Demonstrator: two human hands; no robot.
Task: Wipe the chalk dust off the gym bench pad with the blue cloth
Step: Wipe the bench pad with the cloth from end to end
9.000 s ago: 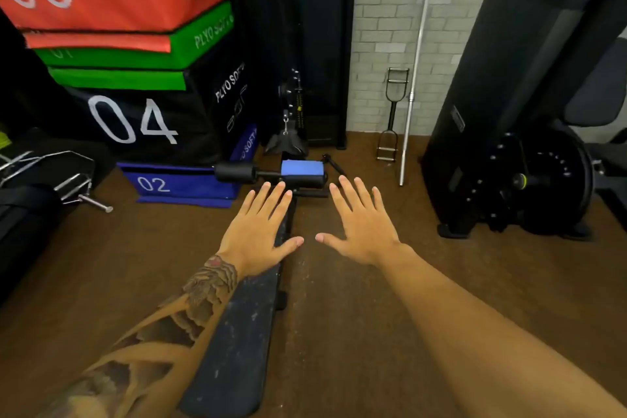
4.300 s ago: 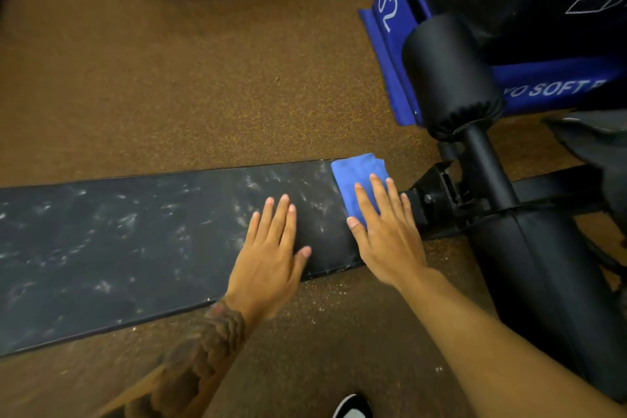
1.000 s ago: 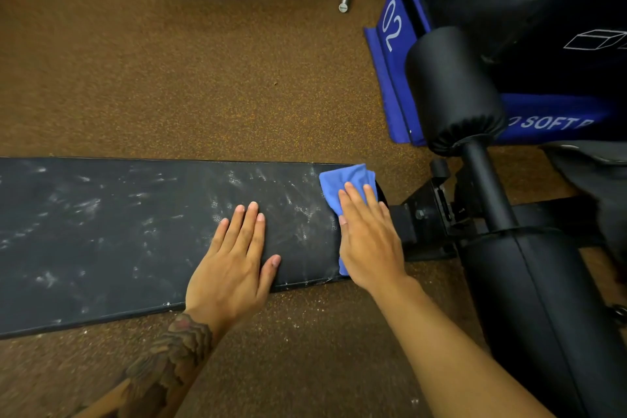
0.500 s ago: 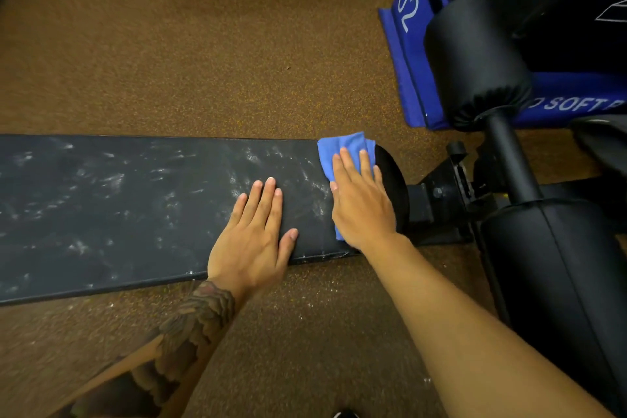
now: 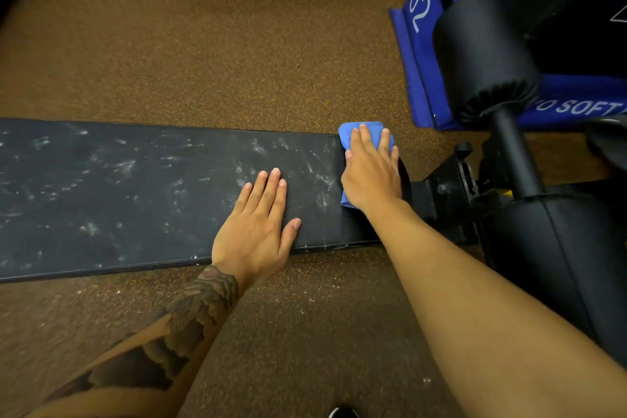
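The right hand (image 5: 371, 176) is lying flat on the blue cloth (image 5: 347, 132), fingers straight and close together and pointing toward 12 o'clock, pressing the folded cloth onto the 3 o'clock end of the bench pad (image 5: 118, 197). Blue edges are showing past the fingertips and beside the heel of the palm. The left hand (image 5: 258, 231) is resting palm-down on the pad at the right hand's 8 o'clock, fingers straight and together, thumb angled out toward 2 o'clock, holding nothing. White chalk dust (image 5: 319, 176) is streaking the black pad between the two hands and on toward 9 o'clock. Beyond the cloth at 3 o'clock the bench's black frame is joining a black roller pad (image 5: 481, 54), which is standing against a blue plyo box (image 5: 417, 44) marked 02 on the brown speckled floor (image 5: 203, 54).
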